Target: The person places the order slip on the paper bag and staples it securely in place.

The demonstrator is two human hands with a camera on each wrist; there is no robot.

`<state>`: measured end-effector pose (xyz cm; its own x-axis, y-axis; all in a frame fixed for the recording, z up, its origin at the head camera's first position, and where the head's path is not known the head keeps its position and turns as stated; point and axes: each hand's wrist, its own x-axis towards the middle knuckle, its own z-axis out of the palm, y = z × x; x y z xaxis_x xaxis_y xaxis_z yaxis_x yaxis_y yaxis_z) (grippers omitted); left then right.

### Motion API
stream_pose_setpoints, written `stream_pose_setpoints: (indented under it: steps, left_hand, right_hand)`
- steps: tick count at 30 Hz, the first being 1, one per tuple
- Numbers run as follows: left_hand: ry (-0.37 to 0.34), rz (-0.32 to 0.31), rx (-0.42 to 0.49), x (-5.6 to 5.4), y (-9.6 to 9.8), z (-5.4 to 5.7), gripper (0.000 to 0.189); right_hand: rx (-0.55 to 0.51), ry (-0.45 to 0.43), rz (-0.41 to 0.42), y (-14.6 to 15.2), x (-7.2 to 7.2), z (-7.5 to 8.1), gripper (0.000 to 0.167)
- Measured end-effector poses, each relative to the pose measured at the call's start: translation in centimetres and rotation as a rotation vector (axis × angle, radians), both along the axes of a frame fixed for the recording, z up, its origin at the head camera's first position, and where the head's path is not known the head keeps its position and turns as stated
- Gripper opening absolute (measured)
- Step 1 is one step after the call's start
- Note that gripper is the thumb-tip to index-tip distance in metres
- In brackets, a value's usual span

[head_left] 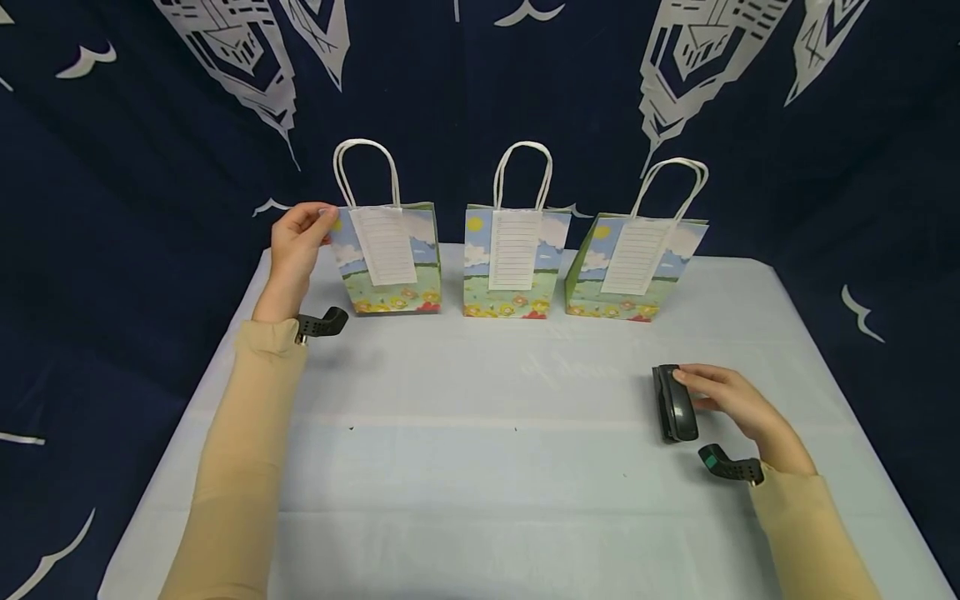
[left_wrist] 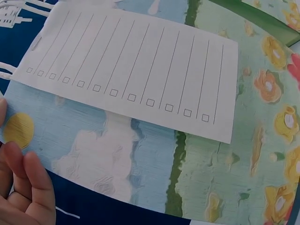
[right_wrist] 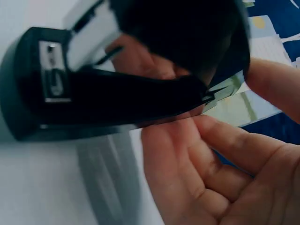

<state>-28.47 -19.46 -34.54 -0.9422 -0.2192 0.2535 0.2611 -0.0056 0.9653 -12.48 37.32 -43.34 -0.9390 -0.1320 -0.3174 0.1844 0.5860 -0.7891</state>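
My left hand (head_left: 296,250) pinches the upper left corner of the left paper gift bag (head_left: 429,275), which has white handles and a painted sky and flower meadow. A white lined checklist sheet (left_wrist: 136,75) hangs on its front, with a staple near its top edge in the left wrist view. At the right of the table, my right hand (head_left: 738,408) grips a black stapler (head_left: 675,404) between thumb and fingers. The right wrist view shows the stapler (right_wrist: 117,105) close up, its metal plate facing the camera and its shadow on the cloth.
Two matching bags, one in the middle (head_left: 476,287) and one on the right (head_left: 585,283), stand in a row with the first, each bearing a checklist sheet. White cloth covers the table (head_left: 465,492). A dark blue patterned curtain (head_left: 465,100) hangs behind.
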Motion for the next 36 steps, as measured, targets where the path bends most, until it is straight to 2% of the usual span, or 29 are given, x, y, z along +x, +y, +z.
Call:
stream_pose_setpoints:
  steps: [10,16,27,33,36]
  left_hand:
    - [-0.082,0.025,-0.042,-1.1,-0.7,-1.0,0.018]
    - [-0.122,0.031,-0.042,-1.6,-1.1,-1.5,0.014]
    - [-0.127,0.038,0.009,-2.0,-1.1,-1.9,0.028]
    - [-0.100,0.057,0.039,-1.9,-0.8,-2.3,0.015]
    - [-0.082,0.038,0.060,-2.0,-0.6,-2.5,0.010]
  right_hand:
    - [0.032,-0.034,0.020,0.1,0.1,-1.0,0.067]
    - [0.072,-0.037,0.014,-0.1,0.1,-1.0,0.068]
    - [0.187,-0.044,-0.052,-0.7,0.2,-1.4,0.074]
    - [0.210,-0.055,-0.075,-0.9,0.2,-1.3,0.076]
    - [0.211,-0.054,-0.080,-0.9,0.2,-1.3,0.077]
